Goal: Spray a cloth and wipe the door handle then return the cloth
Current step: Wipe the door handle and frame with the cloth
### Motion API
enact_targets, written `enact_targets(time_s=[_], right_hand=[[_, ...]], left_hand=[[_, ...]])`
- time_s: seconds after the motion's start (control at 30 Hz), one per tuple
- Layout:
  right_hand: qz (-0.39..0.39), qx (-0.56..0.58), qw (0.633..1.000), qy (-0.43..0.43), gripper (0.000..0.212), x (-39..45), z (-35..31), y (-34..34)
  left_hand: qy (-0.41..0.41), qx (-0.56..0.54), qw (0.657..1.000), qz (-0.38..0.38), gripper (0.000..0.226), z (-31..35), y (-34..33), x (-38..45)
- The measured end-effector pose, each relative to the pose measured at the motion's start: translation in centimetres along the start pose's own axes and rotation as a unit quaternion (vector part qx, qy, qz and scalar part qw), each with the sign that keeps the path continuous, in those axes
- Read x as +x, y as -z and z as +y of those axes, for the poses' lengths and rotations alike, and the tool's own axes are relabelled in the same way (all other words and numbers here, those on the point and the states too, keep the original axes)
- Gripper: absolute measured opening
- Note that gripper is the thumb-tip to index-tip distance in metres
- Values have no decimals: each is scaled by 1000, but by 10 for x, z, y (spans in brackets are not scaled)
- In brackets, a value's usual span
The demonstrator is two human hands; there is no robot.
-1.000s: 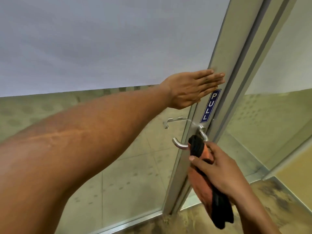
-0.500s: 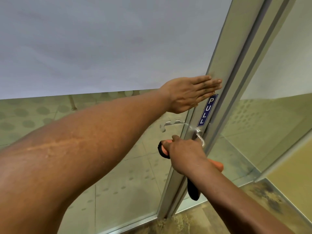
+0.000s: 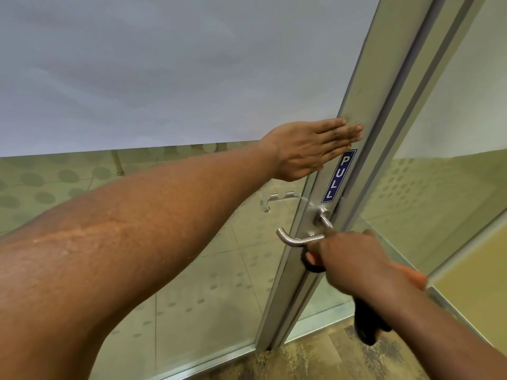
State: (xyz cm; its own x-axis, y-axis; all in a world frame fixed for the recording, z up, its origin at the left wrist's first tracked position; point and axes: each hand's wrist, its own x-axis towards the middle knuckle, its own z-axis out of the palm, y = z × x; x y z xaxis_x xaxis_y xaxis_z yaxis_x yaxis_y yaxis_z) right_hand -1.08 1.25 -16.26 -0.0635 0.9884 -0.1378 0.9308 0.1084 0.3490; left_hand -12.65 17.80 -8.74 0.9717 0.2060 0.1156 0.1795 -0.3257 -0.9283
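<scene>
A silver lever door handle (image 3: 297,239) sticks out leftward from the metal door frame (image 3: 367,111). My right hand (image 3: 354,259) is closed around an orange and black cloth (image 3: 366,325), pressing it against the handle's right part near the pivot. The cloth's black end hangs below my wrist and an orange edge shows to the right. The handle's curved left tip is bare. My left hand (image 3: 310,148) lies flat, fingers together, against the frame just above a blue PULL sticker (image 3: 338,176).
The door's upper glass is frosted grey (image 3: 178,72), the lower part clear with a dot pattern. A second handle (image 3: 277,200) shows through the glass on the far side. Another glass panel (image 3: 444,174) stands to the right. Worn brown flooring (image 3: 315,357) lies below.
My right hand has slid the cloth rightward along the handle, from the left tip toward the pivot, uncovering the curved end. The left hand stays flat on the frame.
</scene>
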Motion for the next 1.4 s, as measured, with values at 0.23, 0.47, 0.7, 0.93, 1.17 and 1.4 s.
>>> enact_targets(time_s=[0.23,0.47,0.7,0.93,1.17,1.4], right_hand=[[45,5,999,4,37,14,15,30],[-3,7,993,118,46,49,-3,32],[-131,-21,988,76,29,59,41,29],[-55,-10,996,67,45,58,52,32],[-37,-63,992,106,39,68,12,24],[-38,-21,998,40,45,64,68,-3]], left_hand=[[6,0,1000,-4,62,2,0,0],[6,-2,1000,-1,62,2,-1,0],[2,4,1000,-2,62,1,-2,0],[6,-4,1000,-7,62,1,0,-1],[2,3,1000,-4,62,1,-1,0],[2,-5,1000,0,61,1,-3,0]])
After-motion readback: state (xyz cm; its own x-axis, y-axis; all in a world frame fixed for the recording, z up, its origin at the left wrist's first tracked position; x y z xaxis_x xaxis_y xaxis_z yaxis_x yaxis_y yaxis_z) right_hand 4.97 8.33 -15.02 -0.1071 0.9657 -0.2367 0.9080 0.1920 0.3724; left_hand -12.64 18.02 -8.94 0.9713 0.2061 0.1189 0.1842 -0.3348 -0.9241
